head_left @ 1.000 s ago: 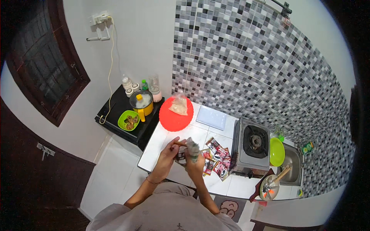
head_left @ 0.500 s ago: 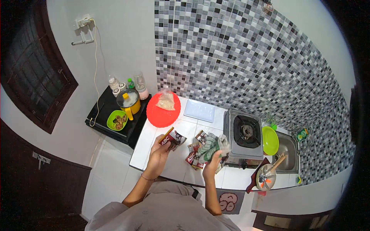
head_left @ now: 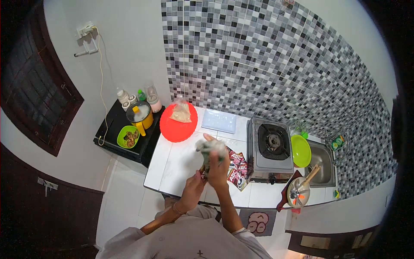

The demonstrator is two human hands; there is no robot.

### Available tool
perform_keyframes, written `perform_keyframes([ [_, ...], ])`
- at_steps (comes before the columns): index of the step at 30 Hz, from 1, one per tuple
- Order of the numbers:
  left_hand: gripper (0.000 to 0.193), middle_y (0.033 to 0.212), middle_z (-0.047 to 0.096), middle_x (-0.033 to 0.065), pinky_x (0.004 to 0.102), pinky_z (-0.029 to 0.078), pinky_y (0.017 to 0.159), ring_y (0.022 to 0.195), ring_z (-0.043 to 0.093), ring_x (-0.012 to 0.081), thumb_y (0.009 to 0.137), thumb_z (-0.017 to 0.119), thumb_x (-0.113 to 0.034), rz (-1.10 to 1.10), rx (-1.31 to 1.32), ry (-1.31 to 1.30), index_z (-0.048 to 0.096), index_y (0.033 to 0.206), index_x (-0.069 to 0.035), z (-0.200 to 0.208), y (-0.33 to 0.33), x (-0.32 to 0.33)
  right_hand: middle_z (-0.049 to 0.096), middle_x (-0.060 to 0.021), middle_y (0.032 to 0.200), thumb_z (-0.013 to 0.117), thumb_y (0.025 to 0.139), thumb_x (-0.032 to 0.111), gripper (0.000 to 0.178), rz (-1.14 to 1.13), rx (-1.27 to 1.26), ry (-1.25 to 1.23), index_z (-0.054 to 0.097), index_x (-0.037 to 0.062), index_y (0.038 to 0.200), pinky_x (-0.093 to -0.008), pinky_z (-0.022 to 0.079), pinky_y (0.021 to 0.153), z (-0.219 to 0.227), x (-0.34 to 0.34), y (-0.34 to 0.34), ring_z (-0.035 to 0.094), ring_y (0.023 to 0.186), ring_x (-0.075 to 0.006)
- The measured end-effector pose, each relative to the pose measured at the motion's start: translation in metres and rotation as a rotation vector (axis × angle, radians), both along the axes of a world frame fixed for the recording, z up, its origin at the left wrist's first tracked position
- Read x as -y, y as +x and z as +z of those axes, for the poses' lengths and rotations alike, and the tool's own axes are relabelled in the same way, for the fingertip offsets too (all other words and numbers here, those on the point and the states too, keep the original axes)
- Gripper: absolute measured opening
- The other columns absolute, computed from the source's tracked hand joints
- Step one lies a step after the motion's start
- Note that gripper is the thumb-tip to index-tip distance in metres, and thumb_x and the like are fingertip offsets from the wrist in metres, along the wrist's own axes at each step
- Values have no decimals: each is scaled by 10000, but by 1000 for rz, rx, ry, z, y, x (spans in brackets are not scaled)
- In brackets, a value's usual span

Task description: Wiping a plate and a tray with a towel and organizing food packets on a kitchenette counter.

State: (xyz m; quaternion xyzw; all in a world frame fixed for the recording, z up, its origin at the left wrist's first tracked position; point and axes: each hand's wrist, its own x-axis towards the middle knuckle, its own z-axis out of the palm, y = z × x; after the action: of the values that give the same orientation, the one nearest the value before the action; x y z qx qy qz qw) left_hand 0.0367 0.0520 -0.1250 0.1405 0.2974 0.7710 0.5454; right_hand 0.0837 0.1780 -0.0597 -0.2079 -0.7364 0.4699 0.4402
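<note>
Over the white tiled counter my two hands come together. My right hand is closed around a green and white striped cloth, blurred by motion. Close beside it, my left hand pinches a small dark red sachet, mostly covered by the cloth and fingers. Several red and brown sachets lie overlapping on the counter, just right of my right hand.
A red plate with a clear bag, a pale tray, and a gas stove line the counter. A green plate, sink and pan stand right. A black cabinet holds a yellow pot.
My right hand has lifted the cloth off the sachets and brought it left onto the sachet in my left hand. My left hand has moved right and nearer to me. The view has shifted slightly.
</note>
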Motion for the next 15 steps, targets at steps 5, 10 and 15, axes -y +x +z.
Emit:
perform_keyframes([
  [5,593,1452,539,117,383,379,1156,1385,473,216,1105,355,-443,-5,-63,123,425,1473,17,16,-18,-5,502,-180,1481,300,1043,658,799,10,-185,-263,475,-6,1451,-394,334,1127,-36,12,-6,448,1380,-265],
  [10,566,1494,505,87,373,369,1149,1373,475,197,1120,320,-413,-38,58,-87,359,1536,-32,-3,-17,6,346,-168,1622,287,1033,643,801,-346,199,383,410,34,1539,-545,132,1207,-25,47,-12,207,1534,-346],
  [15,570,1483,506,86,367,368,1152,1355,481,205,1120,329,-421,-26,-155,-32,367,1524,-21,13,-16,-1,402,-229,1574,330,1062,566,775,-198,-32,194,329,-39,1546,-464,276,1182,-23,15,-15,431,1420,-331],
])
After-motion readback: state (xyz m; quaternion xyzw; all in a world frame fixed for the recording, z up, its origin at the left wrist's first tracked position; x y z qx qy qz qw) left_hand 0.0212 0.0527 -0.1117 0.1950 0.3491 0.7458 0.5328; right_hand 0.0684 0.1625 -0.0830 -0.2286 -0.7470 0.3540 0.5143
